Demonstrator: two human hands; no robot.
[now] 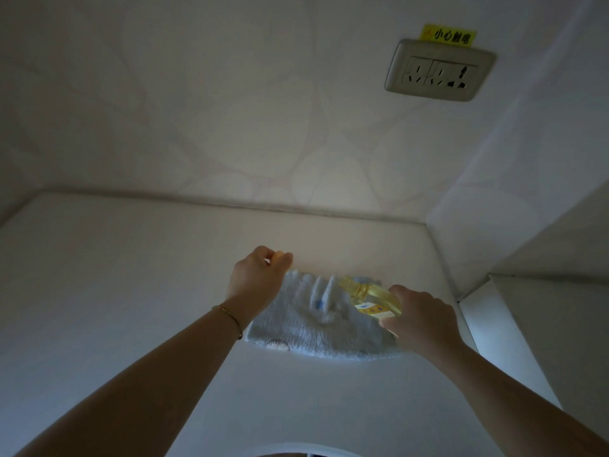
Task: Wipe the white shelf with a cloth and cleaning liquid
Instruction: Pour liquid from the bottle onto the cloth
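A pale blue fluffy cloth (309, 321) lies flat on the white shelf (131, 291), near its back right corner. My right hand (421, 321) grips a small clear bottle of yellow liquid (372, 298), tipped on its side, its neck pointing left over the cloth. My left hand (257, 275) hovers at the cloth's far left corner with its fingers curled. They pinch a small yellowish thing (278, 255) that looks like the bottle's cap. I cannot make out any liquid leaving the bottle.
A patterned wall (230, 110) rises behind the shelf, with a double power socket (438, 72) and a yellow warning sticker (449, 36) at the upper right. A white side panel (478, 225) closes the shelf on the right. The light is dim.
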